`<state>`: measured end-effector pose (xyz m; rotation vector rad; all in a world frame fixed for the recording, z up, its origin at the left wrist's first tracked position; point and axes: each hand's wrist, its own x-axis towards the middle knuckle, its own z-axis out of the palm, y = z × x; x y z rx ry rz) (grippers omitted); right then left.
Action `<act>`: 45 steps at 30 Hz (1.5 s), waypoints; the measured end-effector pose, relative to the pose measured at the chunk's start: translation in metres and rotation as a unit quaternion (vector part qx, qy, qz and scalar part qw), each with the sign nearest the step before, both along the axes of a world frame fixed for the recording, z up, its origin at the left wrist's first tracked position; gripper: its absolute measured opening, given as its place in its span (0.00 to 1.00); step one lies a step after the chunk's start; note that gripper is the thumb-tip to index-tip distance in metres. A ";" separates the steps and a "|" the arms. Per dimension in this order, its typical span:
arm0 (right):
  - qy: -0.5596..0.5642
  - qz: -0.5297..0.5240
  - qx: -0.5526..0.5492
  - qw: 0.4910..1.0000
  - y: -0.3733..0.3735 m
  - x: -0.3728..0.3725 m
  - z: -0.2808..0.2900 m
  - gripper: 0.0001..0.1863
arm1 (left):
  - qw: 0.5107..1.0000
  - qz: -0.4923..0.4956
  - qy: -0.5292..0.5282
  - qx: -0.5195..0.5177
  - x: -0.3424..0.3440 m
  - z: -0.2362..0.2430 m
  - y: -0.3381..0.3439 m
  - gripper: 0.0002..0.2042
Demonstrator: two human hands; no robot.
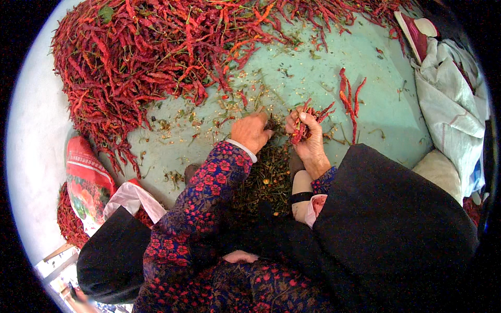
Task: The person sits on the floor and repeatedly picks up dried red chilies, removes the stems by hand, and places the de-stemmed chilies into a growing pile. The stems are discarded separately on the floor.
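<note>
Here, my right hand [308, 136] is closed in a fist around a small bunch of dried red chillies [302, 125]; their tips stick out above and to the right of my knuckles. The pods are long, thin, wrinkled and dark red, some curled. My left hand [252, 131] is just beside it, fingers curled down with the tips at the top of a stem pile [266, 180]; whether it actually grips anything I cannot tell. The stem pile is dark green-brown, made of short stalks and caps, and lies on the floor [313, 78] between my forearms, running from the hands back toward my lap.

Left sleeve [203, 198]: dark blue cloth with small red flowers. A dark garment [396, 224] covers my right leg.

The floor is pale green and scattered with seeds and bits of stem near the hands. A few loose chillies [348, 101] lie apart, to the right of my right hand. The large chilli heap [141, 57] fills the far left part of the floor and stretches along its far edge. A red printed bag [86, 180] sits at the left edge, a white sack [449, 109] at the right edge.
</note>
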<state>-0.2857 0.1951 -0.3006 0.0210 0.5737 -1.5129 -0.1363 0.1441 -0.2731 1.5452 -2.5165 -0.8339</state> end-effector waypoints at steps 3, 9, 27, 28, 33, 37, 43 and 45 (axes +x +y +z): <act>-0.026 0.013 -0.019 0.999 -0.001 0.000 -0.002 0.08 | 0.999 -0.010 -0.013 -0.044 0.000 -0.013 0.004 0.12; 0.007 0.021 0.004 1.000 0.000 0.000 0.002 0.07 | 0.991 0.028 0.120 0.047 0.018 -0.005 -0.015 0.08; 0.183 0.028 0.087 0.979 -0.004 0.014 0.022 0.09 | 0.985 0.012 0.174 0.002 -0.004 0.020 -0.010 0.08; 0.184 0.026 0.090 0.978 -0.004 0.015 0.020 0.09 | 0.988 0.003 0.139 -0.066 -0.008 0.022 -0.007 0.08; 0.175 0.028 0.088 0.980 -0.002 0.011 0.014 0.09 | 0.986 -0.010 0.153 -0.061 -0.015 0.028 -0.003 0.10; 0.123 0.068 0.095 0.986 0.000 0.008 0.016 0.09 | 0.961 -0.066 0.268 -0.005 -0.012 0.044 -0.003 0.15; 0.106 0.092 0.083 0.987 0.004 0.002 0.009 0.09 | 0.867 0.083 0.390 0.299 -0.014 0.044 -0.002 0.17; 0.138 0.081 0.067 0.985 -0.002 0.007 0.002 0.09 | 0.841 0.170 0.384 0.341 -0.011 0.042 -0.003 0.16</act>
